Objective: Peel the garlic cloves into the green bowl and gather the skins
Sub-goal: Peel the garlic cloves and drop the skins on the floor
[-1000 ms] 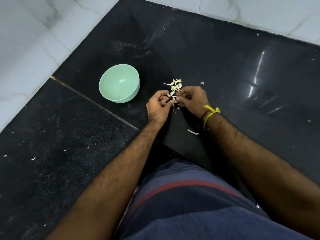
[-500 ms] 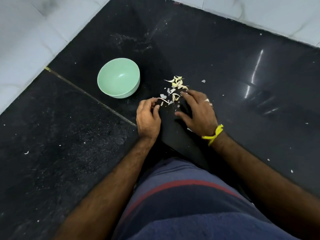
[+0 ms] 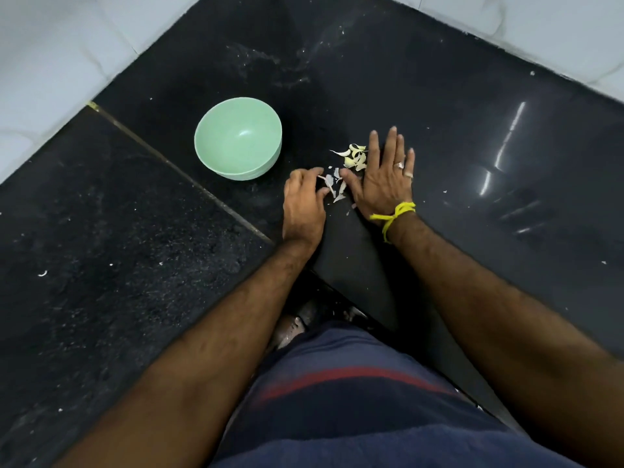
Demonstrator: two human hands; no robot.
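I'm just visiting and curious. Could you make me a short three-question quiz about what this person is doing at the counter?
1. True or false: the green bowl holds peeled cloves.
2. Which hand lies flat with straight fingers beside the garlic skins: A left, B right?
3. What colour is the thread on the right wrist?

Key:
1. False, it looks empty.
2. B, the right hand; the left hand is curled.
3. Yellow.

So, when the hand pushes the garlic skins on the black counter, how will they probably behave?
The garlic skins look thin and curled, so they are probably very light and floppy, and may scatter instead of sliding together. The black counter looks glossy, so they should slide easily under the flat right hand. Small flakes may be left behind.
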